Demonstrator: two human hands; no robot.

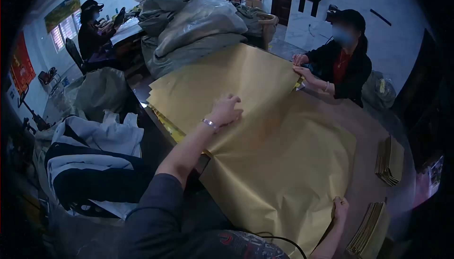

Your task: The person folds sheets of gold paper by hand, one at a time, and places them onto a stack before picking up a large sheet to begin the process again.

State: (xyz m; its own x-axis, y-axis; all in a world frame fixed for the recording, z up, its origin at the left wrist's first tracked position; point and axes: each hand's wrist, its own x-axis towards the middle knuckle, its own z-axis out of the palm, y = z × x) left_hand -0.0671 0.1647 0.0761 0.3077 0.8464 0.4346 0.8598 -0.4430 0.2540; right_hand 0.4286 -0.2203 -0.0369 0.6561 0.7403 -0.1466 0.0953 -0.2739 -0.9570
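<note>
A large sheet of brown kraft paper [283, 174] covers the near part of the table, creased and slightly raised along its front. My right hand [339, 209] grips its right-hand edge near me. Farther left, my left hand [227, 111], with a bracelet at the wrist, lies over a stack of similar brown sheets [189, 84], fingers loosely bent and apart. Yellow printed material [169, 127] shows under the stack's left edge. Across the table, a co-worker's hands [307, 72] rest at the far corner of the sheets.
Folded brown paper bundles [389, 161] and another bundle [370, 230] lie along the table's right side. Large grey sacks [194, 27] are piled behind the sheets. A white and dark jacket [94, 159] lies at the left. Another person [92, 36] sits at a back table.
</note>
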